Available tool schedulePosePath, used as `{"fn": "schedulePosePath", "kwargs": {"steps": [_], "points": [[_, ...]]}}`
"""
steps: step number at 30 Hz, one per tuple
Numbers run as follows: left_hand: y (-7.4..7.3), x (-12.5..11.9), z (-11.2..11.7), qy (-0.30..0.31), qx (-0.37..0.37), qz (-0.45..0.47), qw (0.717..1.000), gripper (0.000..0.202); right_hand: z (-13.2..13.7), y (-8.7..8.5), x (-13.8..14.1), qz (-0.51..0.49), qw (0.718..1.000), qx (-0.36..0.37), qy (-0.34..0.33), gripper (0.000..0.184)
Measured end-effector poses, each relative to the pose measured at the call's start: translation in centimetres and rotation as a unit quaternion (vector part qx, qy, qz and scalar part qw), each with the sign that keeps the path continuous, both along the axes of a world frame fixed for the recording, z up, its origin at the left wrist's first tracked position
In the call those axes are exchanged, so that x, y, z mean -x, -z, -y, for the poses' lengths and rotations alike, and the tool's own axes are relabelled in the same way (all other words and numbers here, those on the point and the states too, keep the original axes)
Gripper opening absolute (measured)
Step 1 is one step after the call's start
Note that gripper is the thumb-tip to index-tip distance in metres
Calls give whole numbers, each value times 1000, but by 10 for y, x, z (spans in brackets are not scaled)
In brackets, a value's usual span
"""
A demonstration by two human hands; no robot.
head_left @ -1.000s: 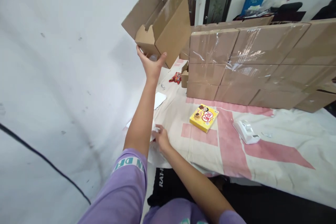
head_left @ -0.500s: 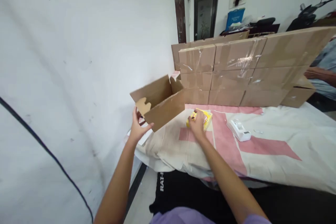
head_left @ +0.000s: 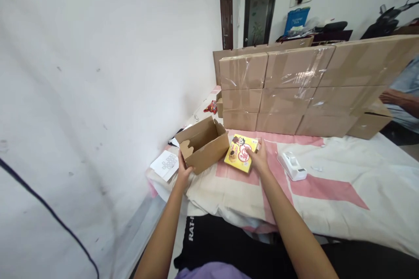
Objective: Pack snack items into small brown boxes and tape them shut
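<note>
An open brown cardboard box (head_left: 209, 153) rests low at the bed's left side, its top flaps up and its inside facing me. My left hand (head_left: 184, 171) grips its near left end, thumb on the front wall and fingers behind. Just right of it is a flat yellow printed box (head_left: 238, 159) with a cartoon figure and red lettering. My right hand (head_left: 261, 160) holds that box by its right edge, thumb on the top face, other fingers along the side. The yellow box's underside is hidden.
Taped cartons (head_left: 288, 91) stand stacked like a wall behind. A white tape dispenser (head_left: 293, 166) sits to the right, printed paper (head_left: 165, 165) to the left. A red packet (head_left: 211, 107) lies farther back. Another person's arm (head_left: 401, 100) shows at the right edge.
The cardboard box has come down from a raised, tilted position. My right hand has shifted from the yellow box's left part to its right edge, uncovering its printed face.
</note>
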State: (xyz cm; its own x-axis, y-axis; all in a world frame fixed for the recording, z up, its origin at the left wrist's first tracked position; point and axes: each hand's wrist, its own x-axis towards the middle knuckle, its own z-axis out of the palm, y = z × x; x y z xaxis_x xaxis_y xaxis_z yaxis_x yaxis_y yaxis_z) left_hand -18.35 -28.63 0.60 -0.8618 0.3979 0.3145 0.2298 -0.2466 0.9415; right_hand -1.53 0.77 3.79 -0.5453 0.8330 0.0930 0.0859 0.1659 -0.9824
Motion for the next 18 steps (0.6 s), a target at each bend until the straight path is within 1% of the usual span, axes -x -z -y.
{"fn": "schedulePosePath", "kwargs": {"steps": [1,2,3,4,5,6,7,8,9,10,11,12,13,15,18], "points": [[3,-1,1,9,-4,6,1000,120,-4,-5,-7,-22,1000,22,-3,96],[5,-3,2,23,-5,15,1000,116,-10,-15,-16,-47,998,43,-6,90],[8,-7,3,41,-4,25,999,112,-17,-28,-27,-80,995,56,-8,82],[10,-12,2,64,1,36,997,107,-23,-46,-41,-115,991,62,-10,73],[12,-19,0,91,7,47,995,102,-29,-66,-56,-204,977,65,-5,65],[14,-26,-3,120,14,57,991,99,-31,-89,-71,-291,956,36,-7,59],[15,-34,-7,150,20,64,986,97,-31,-112,-87,-354,935,-11,-14,56],[16,-42,-13,180,25,67,981,97,-26,-133,-102,-393,917,-62,-31,57],[17,-50,-19,208,29,68,975,98,-18,-150,-114,-409,904,-112,-48,60],[18,-58,-26,234,30,66,969,102,-6,-164,-124,-408,898,-155,-59,62],[19,-66,-33,258,29,63,964,106,7,-172,-130,-387,901,-184,-69,62],[20,-73,-40,280,27,58,958,111,20,-175,-134,-365,904,-205,-79,63],[21,-80,-47,298,24,54,953,115,31,-175,-136,-342,910,-217,-92,62],[24,-89,-56,327,18,44,944,122,48,-167,-135,-296,922,-218,-120,58],[26,-97,-61,346,16,31,938,126,53,-155,-137,-204,946,-199,-156,48]]}}
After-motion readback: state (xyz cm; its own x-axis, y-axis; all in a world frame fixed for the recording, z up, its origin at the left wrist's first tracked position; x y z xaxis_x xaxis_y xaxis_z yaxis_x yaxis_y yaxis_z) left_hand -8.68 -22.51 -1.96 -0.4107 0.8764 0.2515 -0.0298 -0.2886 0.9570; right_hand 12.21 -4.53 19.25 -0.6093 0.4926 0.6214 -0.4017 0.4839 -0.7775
